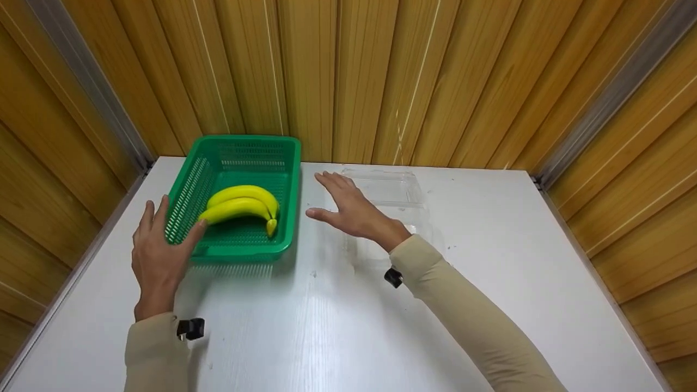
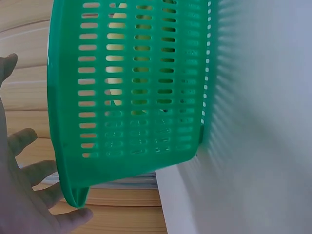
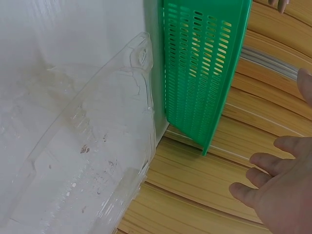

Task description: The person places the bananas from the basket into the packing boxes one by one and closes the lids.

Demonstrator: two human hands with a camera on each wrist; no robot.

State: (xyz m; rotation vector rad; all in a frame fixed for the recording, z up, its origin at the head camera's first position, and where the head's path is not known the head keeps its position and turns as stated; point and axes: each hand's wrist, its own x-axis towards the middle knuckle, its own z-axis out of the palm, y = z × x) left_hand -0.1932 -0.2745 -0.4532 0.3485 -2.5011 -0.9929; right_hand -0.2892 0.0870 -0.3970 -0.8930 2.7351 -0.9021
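Two yellow bananas (image 1: 239, 207) lie side by side in a green slotted plastic basket (image 1: 291, 218) at the table's left. My left hand (image 1: 160, 250), fingers spread, is at the basket's near left corner. In the left wrist view its fingers show close by the rim (image 2: 56, 122). To the right of the basket my right hand (image 1: 354, 209) hovers with extended fingers and thumb apart, holding nothing. Beneath and beyond it a clear plastic clamshell box (image 1: 384, 188) stands open on the table, partly covered by the hand; the right wrist view shows its transparent wall (image 3: 139, 83).
The white tabletop (image 1: 326, 337) reaches back to a wood-patterned panel wall (image 1: 359, 81). Similar panels stand along the left and right sides, with grey metal posts (image 1: 604, 92) in the corners. Small specks lie on the table around the clear box.
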